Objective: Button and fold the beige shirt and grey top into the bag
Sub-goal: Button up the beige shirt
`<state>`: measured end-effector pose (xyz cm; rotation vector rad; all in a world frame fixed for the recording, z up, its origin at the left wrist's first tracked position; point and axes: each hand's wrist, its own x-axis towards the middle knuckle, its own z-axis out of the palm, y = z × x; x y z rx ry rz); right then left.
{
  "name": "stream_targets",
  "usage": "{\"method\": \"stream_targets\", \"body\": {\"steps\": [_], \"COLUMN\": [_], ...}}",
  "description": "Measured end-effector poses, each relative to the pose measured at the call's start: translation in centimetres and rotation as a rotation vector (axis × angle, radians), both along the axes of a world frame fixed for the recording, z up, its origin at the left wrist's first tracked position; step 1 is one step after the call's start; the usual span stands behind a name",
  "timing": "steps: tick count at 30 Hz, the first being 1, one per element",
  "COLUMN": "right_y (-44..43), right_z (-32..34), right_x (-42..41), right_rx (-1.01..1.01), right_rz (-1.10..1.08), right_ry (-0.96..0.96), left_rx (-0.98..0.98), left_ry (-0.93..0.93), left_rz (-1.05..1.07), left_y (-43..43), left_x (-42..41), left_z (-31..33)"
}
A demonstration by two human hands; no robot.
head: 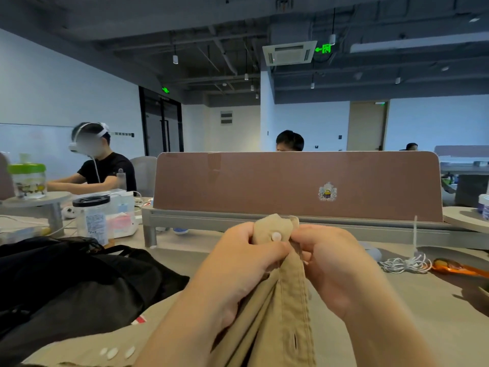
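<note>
Left: black fabric bag (79, 282) is laid on the pale counter (436, 327).
Centre: beige cotton shirt (285, 313) is held before the brown divider panel (264, 186).
Right: white coiled cable (404, 264) is laid on the counter.

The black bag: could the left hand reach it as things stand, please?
Probably yes: the black bag lies just left of that arm, nothing between, but the left hand grips the beige shirt by its button and must let go first.

I hold the beige shirt (280, 308) up over the table (436, 327), my left hand (238, 263) and right hand (336, 263) pinching its top edge around a white button (276, 236); a black bag (79, 276) lies to my left.
</note>
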<state>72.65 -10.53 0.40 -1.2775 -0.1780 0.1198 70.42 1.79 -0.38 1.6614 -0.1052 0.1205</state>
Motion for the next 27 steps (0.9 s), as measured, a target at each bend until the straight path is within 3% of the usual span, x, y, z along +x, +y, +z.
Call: {"method": "stream_targets", "body": {"steps": [9, 13, 15, 19, 24, 27], "right_y": [0.5, 0.4, 0.5, 0.9, 1.9, 2.0], "right_z": [-0.1, 0.5, 0.5, 0.9, 0.3, 0.0], "right_x": [0.8, -0.5, -0.6, -1.0, -1.2, -0.9], "right_rx": [0.124, -0.025, -0.066, 0.099, -0.048, -0.139], "right_rz": [0.012, 0.101, 0.038, -0.163, -0.292, -0.321], "right_ry": [0.035, -0.046, -0.036, -0.080, -0.288, -0.388], "left_rx": [0.022, -0.088, -0.073, 0.026, 0.032, -0.086], "left_ry": [-0.035, -0.026, -0.047, -0.089, 0.003, 0.071], "left_rz": [0.047, 0.115, 0.152, 0.231, 0.099, -0.046], "left_y": [1.7, 2.5, 2.5, 2.0, 2.0, 2.8], "left_x": [0.8, 0.9, 1.0, 1.1, 0.5, 0.1], "left_z": [0.1, 0.2, 0.1, -0.1, 0.4, 0.9]}}
